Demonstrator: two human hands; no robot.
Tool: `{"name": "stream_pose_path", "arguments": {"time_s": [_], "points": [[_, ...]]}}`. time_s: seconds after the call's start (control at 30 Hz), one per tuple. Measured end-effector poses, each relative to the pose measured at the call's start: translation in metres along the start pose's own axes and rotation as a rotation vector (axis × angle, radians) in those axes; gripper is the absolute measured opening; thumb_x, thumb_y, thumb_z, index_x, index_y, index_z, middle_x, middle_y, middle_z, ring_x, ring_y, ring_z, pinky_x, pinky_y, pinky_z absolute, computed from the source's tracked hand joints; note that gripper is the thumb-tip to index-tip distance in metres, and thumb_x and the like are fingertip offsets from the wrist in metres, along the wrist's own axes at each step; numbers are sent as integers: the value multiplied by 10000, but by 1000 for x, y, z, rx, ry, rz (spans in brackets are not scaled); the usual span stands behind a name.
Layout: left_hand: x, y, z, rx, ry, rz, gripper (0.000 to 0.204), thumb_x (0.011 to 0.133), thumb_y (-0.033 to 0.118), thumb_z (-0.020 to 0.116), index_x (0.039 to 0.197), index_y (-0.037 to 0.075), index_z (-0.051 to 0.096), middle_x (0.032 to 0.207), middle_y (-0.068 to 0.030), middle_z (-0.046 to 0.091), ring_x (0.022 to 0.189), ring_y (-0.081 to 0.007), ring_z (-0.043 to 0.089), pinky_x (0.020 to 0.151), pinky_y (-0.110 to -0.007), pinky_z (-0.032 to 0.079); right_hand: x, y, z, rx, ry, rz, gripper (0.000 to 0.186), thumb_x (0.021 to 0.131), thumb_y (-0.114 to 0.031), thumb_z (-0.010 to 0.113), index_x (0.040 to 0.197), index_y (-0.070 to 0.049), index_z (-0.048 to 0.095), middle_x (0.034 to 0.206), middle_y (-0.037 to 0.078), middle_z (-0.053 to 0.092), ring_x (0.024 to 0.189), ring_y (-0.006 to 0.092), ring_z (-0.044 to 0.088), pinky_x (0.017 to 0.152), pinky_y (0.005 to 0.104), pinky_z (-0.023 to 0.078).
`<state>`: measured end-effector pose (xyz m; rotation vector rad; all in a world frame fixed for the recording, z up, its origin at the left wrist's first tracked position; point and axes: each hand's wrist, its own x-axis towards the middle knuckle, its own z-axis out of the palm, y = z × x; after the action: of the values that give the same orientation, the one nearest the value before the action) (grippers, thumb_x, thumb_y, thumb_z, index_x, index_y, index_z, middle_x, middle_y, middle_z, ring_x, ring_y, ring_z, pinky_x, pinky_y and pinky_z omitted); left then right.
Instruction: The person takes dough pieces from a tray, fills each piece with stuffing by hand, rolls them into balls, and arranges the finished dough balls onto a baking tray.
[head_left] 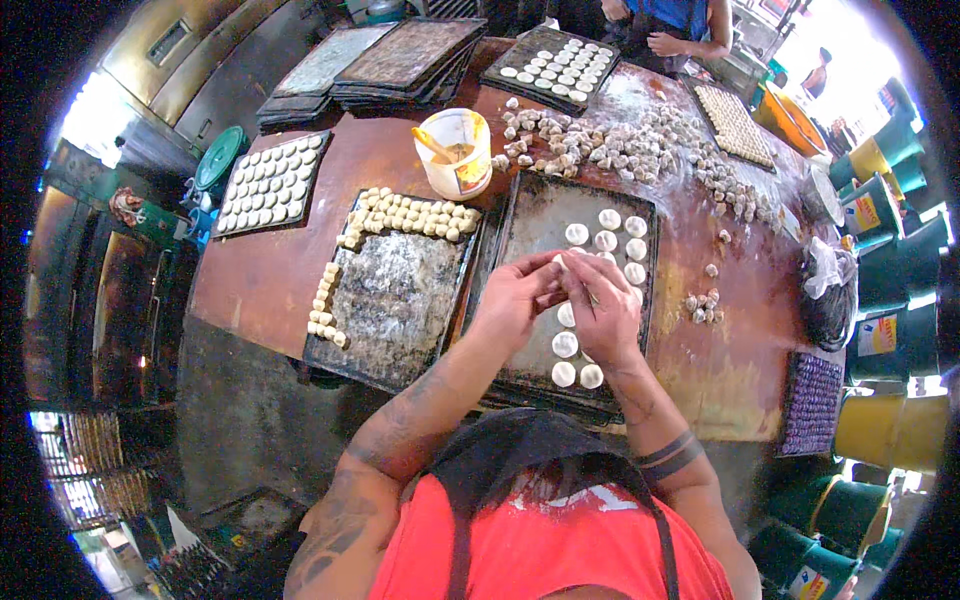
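Observation:
My left hand (pixel 513 303) and my right hand (pixel 604 312) meet above a dark baking tray (pixel 520 225). Their fingers are pinched together around a small piece of white dough (pixel 560 261), mostly hidden by the fingertips. Flattened round dough pieces (pixel 564 345) lie in rows on that tray, some covered by my right hand. Beside it on the left is another dark tray (pixel 395 310), floured in the middle, with small dough balls (pixel 415 213) along its far and left sides.
A white bucket (pixel 467 182) with a yellow-handled tool stands beyond the trays. Floury brown lumps (pixel 640 145) spread across the far right of the table (pixel 710 390). Filled trays (pixel 268 187), stacked trays (pixel 405 60) and a black bag (pixel 830 300) line the edges. A person (pixel 690 30) stands opposite.

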<state>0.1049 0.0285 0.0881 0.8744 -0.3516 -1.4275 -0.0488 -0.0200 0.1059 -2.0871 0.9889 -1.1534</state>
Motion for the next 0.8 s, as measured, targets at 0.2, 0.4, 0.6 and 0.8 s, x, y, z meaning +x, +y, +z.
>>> {"name": "stream_pose_path", "arguments": {"time_s": [0.2,0.4,0.6,0.8], "points": [[-4,3,3,162,-172,-112,388,895,125,809,1222,-8,648,1085,-90,711,979,-188,707,852,-342,597,26,4,-12,182,-374,-119,325,750,-77,874,1031,-73,712,1268,134,683,1254,324,628,1014,427,528],[10,-35,-6,-198,-157,-311,391,912,199,802,1227,21,654,1066,-54,715,974,-175,696,885,-334,557,11,53,6,201,-303,-125,388,641,0,814,975,-47,622,1043,118,650,1058,308,641,873,416,528],[37,-45,-25,405,281,56,339,949,85,727,1253,-34,634,1054,-60,728,938,-180,699,861,-311,554,-20,80,42,597,-84,583,405,855,-128,820,1189,20,643,1115,81,639,1035,164,629,829,295,529],[58,-58,-40,1080,90,294,743,903,44,704,1573,239,448,1564,-187,380,1344,-260,508,997,-371,516,68,143,43,35,-154,556,290,902,-228,736,1111,-30,698,1059,178,752,970,321,729,855,433,561]]}}
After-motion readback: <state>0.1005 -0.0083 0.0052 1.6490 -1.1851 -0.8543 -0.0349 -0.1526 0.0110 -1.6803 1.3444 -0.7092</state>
